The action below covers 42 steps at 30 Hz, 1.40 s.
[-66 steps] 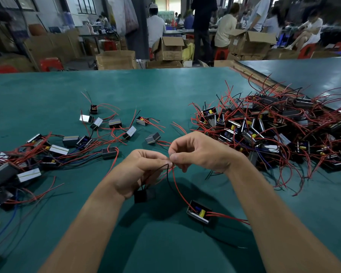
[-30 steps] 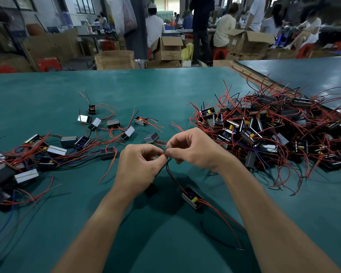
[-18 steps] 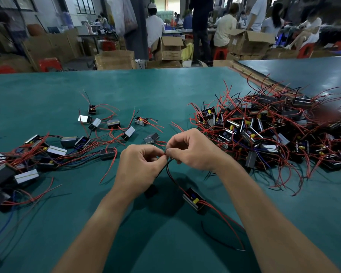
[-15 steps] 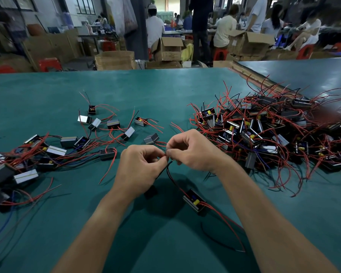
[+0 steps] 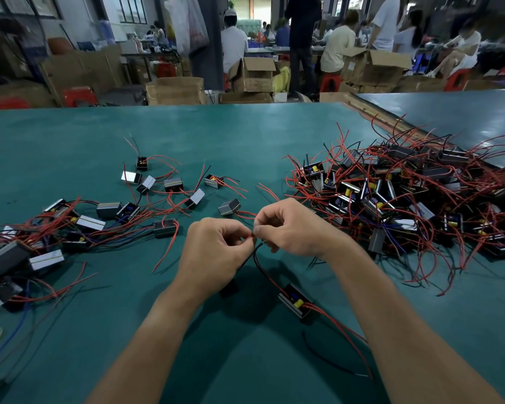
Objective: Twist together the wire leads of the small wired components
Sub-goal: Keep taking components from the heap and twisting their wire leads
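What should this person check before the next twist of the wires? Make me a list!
1. Left hand pinches the wire ends: ok.
2. Right hand pinches them too: ok.
3. Wires run slack down to the little box lying on the table: ok.
4. Second box lies free below the left hand: cannot tell, mostly hidden.
5. Bare tips lined up: cannot tell, fingers cover them.
6. Held wires clear of the big pile: ok.
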Each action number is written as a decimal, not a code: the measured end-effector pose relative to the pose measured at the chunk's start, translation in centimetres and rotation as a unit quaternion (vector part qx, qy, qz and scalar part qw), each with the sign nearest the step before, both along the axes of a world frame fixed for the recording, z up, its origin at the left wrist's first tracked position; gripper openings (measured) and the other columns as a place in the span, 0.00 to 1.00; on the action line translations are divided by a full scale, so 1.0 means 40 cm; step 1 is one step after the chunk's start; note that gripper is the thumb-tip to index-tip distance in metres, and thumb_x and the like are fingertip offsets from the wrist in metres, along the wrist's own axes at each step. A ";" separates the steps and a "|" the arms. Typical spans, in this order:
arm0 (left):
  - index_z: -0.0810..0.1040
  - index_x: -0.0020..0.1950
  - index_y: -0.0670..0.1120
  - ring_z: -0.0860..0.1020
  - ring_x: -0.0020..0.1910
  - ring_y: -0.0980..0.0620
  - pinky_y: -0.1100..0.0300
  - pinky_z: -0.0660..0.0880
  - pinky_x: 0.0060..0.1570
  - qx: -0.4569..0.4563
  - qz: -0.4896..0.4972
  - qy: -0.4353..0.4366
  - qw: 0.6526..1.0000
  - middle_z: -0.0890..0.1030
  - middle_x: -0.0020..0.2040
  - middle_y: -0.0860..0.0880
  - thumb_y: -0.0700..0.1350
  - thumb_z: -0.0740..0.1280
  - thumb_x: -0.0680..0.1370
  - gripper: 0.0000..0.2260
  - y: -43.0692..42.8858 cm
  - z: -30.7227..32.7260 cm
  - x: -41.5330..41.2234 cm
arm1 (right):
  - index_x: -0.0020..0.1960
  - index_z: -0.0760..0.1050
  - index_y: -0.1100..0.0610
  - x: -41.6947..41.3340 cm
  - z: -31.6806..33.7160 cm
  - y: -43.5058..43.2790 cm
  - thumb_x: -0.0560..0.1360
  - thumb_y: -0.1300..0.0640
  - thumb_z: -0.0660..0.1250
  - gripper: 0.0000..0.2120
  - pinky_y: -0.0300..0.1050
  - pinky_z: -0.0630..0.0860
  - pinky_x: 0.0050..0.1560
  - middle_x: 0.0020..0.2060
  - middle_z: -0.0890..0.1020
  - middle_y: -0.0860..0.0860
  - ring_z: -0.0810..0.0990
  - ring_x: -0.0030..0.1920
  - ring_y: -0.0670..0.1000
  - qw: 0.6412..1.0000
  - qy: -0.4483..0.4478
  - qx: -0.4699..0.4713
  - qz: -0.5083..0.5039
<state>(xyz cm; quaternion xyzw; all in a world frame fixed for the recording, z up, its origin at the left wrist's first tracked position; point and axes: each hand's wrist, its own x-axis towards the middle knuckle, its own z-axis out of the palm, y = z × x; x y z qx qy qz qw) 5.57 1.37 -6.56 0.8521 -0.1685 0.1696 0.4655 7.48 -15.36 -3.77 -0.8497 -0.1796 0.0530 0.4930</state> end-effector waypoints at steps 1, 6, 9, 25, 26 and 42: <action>0.82 0.33 0.47 0.62 0.23 0.57 0.63 0.61 0.25 0.023 0.010 -0.026 0.999 0.71 0.23 0.49 0.41 0.73 0.70 0.06 -0.001 0.001 -0.003 | 0.34 0.76 0.56 0.001 -0.001 0.000 0.76 0.65 0.66 0.13 0.46 0.75 0.34 0.25 0.75 0.48 0.73 0.27 0.48 1.000 0.007 0.002 -0.004; 0.81 0.34 0.44 0.71 0.26 0.46 0.53 0.71 0.27 0.148 0.035 -0.121 0.981 0.73 0.25 0.48 0.41 0.73 0.70 0.05 -0.003 0.000 -0.009 | 0.33 0.78 0.58 0.003 -0.005 0.002 0.76 0.64 0.67 0.12 0.43 0.75 0.33 0.26 0.77 0.53 0.74 0.29 0.50 0.999 0.044 -0.009 -0.027; 0.81 0.35 0.46 0.71 0.25 0.49 0.54 0.71 0.28 0.138 0.026 -0.105 0.984 0.73 0.25 0.50 0.43 0.72 0.70 0.04 -0.003 -0.001 -0.008 | 0.35 0.78 0.60 0.004 -0.008 0.002 0.76 0.65 0.67 0.11 0.40 0.74 0.31 0.28 0.77 0.54 0.73 0.30 0.51 0.998 0.056 0.011 -0.036; 0.82 0.32 0.43 0.67 0.20 0.54 0.66 0.66 0.22 -0.221 -0.008 0.159 0.962 0.73 0.24 0.49 0.38 0.72 0.74 0.10 0.001 0.016 0.014 | 0.38 0.79 0.56 -0.001 -0.012 -0.008 0.76 0.62 0.69 0.08 0.39 0.72 0.31 0.28 0.79 0.47 0.74 0.27 0.46 0.993 0.057 -0.062 0.087; 0.82 0.33 0.43 0.67 0.21 0.54 0.65 0.66 0.22 -0.233 -0.004 0.164 0.959 0.74 0.24 0.49 0.38 0.73 0.74 0.09 0.002 0.018 0.013 | 0.39 0.79 0.58 0.002 -0.013 -0.013 0.76 0.62 0.69 0.07 0.39 0.72 0.31 0.27 0.79 0.47 0.74 0.26 0.45 0.994 0.054 -0.052 0.079; 0.82 0.35 0.48 0.79 0.29 0.58 0.65 0.75 0.33 -0.171 0.141 0.048 0.974 0.83 0.30 0.53 0.41 0.73 0.72 0.07 0.034 0.012 0.043 | 0.64 0.59 0.42 -0.072 -0.034 0.117 0.52 0.28 0.74 0.47 0.46 0.77 0.45 0.45 0.81 0.43 0.80 0.44 0.47 0.966 -0.031 -0.255 0.025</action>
